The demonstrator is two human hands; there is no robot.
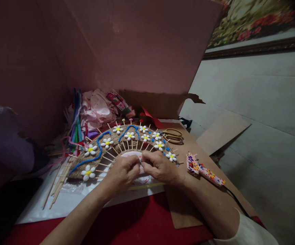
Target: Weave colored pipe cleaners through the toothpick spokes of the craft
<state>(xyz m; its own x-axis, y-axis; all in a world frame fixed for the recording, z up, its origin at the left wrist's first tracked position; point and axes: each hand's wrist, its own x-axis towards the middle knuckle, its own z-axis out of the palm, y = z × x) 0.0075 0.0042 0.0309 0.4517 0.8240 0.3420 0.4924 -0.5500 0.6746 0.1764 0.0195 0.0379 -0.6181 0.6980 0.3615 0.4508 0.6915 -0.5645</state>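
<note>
My left hand [124, 169] and my right hand [160, 166] meet in front of me, fingertips pinched together. A small blue piece [140, 161] shows between them; its kind is too small to make out. Just beyond lies an arch wrapped in brown twine [111, 136], with thin wooden sticks poking out along its inner and outer edges. White flowers with yellow centres [107, 143] and wavy blue strips [100, 149] decorate it, and small blue dots [167, 149] run down its right side. Under my hands is a pale round piece with pink spots [132, 154], partly hidden.
Gold-handled scissors [173, 136] lie right of the arch. A glue gun with a flowered cover [203, 170] rests on brown cardboard, its cord trailing right. Loose wooden sticks [60, 183] lie at left. Behind stand coloured pipe cleaners [76, 119] and crumpled pink fabric [96, 109].
</note>
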